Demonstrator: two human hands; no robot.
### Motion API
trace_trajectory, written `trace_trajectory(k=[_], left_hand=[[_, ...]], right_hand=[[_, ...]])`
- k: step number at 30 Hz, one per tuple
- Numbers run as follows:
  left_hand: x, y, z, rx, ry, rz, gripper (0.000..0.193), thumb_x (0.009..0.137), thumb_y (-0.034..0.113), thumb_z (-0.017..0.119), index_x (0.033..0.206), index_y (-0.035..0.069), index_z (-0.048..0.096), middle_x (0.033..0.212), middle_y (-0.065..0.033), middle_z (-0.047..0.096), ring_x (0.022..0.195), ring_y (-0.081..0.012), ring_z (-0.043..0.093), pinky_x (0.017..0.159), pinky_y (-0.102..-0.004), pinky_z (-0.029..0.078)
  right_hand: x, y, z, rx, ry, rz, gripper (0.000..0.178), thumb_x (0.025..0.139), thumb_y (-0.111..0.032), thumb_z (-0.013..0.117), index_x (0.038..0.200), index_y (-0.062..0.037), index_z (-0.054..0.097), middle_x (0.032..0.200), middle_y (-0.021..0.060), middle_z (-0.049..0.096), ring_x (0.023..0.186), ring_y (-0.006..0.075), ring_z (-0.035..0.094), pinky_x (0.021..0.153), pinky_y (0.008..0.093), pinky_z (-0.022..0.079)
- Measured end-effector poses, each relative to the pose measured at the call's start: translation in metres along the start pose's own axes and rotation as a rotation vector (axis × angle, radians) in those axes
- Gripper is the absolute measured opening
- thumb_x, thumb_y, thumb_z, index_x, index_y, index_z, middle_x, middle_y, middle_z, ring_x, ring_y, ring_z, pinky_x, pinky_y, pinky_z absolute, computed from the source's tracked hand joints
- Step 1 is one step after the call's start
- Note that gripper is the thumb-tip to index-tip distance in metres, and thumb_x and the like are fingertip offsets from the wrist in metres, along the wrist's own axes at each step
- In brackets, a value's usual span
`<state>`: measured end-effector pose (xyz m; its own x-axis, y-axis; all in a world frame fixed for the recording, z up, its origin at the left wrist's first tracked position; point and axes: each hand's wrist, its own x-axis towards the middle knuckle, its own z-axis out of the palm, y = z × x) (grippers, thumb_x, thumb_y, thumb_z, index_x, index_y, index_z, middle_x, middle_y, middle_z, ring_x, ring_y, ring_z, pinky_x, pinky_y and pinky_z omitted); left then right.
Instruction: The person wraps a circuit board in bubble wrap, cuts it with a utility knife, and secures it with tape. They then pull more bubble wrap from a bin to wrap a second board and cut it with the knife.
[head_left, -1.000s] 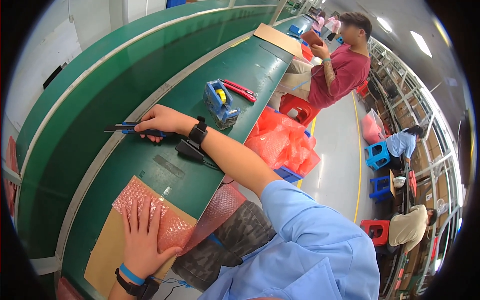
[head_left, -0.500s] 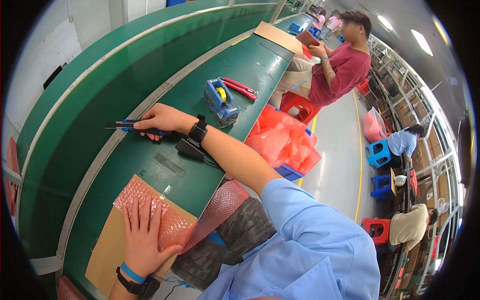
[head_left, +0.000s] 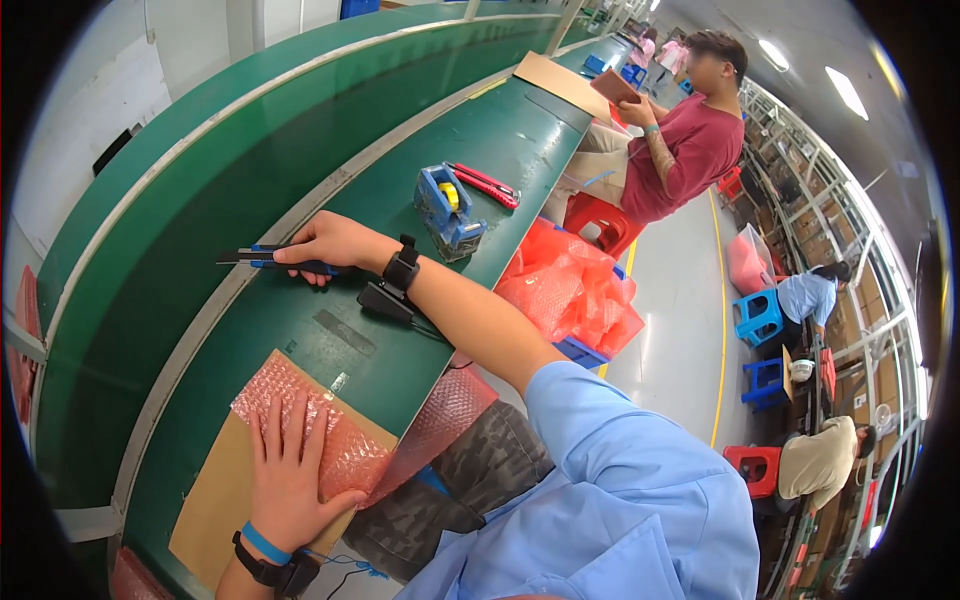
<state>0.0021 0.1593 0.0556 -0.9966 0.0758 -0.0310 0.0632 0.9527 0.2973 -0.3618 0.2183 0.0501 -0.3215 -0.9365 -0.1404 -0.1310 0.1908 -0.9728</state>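
My left hand (head_left: 290,470) lies flat with fingers spread on a sheet of pink bubble wrap (head_left: 345,450), pressing it down over a piece of brown cardboard (head_left: 215,500) on the green bench (head_left: 440,150). Part of the wrap hangs over the bench edge toward my lap. My right hand (head_left: 335,245) is closed around a blue and black utility knife (head_left: 265,256), held over the far side of the bench, its blade end pointing left. The knife's handle is partly hidden by my fingers. Under my right wrist is a small black box (head_left: 385,300) with a cable.
A blue tape dispenser (head_left: 445,210) and a red utility knife (head_left: 487,185) lie beyond my right forearm. Pink bubble wrap fills a blue crate (head_left: 585,350) beside the bench. A co-worker (head_left: 690,150) sits farther along, near a cardboard sheet (head_left: 565,82).
The view has shifted slightly. My left hand stays flat on the bubble wrap and my right hand keeps its hold on the utility knife; the co-worker's brown item has tilted a little.
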Motion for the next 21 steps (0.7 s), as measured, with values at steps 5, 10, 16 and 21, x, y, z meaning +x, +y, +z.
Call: trace_trajectory(k=[5,10,16,21], left_hand=[[0.002,0.001,-0.003,0.002,-0.001,0.002,0.119,0.079,0.069,0.082,0.165,-0.001,0.042,0.175,-0.0257,0.031,0.164,-0.0534,0.020,0.133,-0.0733,0.008],[0.000,0.001,0.001,0.006,-0.009,-0.003,0.119,0.079,0.070,0.081,0.166,-0.001,0.042,0.176,-0.0255,0.030,0.164,-0.0532,0.019,0.133,-0.0733,0.008],[0.001,0.000,-0.003,0.003,-0.023,-0.003,0.120,0.079,0.070,0.081,0.166,-0.001,0.041,0.176,-0.0259,0.029,0.164,-0.0536,0.018,0.133,-0.0726,0.008],[-0.001,-0.003,0.000,0.003,-0.017,0.004,0.120,0.081,0.072,0.078,0.168,-0.001,0.039,0.177,-0.0265,0.027,0.164,-0.0546,0.017,0.132,-0.0714,0.008]], right_hand=[[0.008,0.003,-0.003,0.021,0.026,-0.019,0.040,0.109,-0.035,0.072,0.093,0.0014,0.077,0.073,0.0041,0.073,0.061,0.0108,0.069,0.059,0.0260,0.055],[0.011,0.011,-0.004,0.075,-0.022,-0.044,0.035,0.110,-0.029,0.069,0.099,0.0030,0.076,0.076,0.0044,0.073,0.064,0.0111,0.070,0.061,0.0272,0.056],[0.013,0.010,-0.003,0.083,0.010,-0.098,0.030,0.108,-0.026,0.070,0.105,0.0036,0.076,0.079,0.0046,0.074,0.067,0.0112,0.070,0.063,0.0266,0.056],[0.005,0.004,0.005,-0.344,0.045,-0.197,0.033,0.102,-0.032,0.077,0.111,-0.0009,0.077,0.082,0.0062,0.076,0.071,0.0157,0.072,0.068,0.0304,0.056]])
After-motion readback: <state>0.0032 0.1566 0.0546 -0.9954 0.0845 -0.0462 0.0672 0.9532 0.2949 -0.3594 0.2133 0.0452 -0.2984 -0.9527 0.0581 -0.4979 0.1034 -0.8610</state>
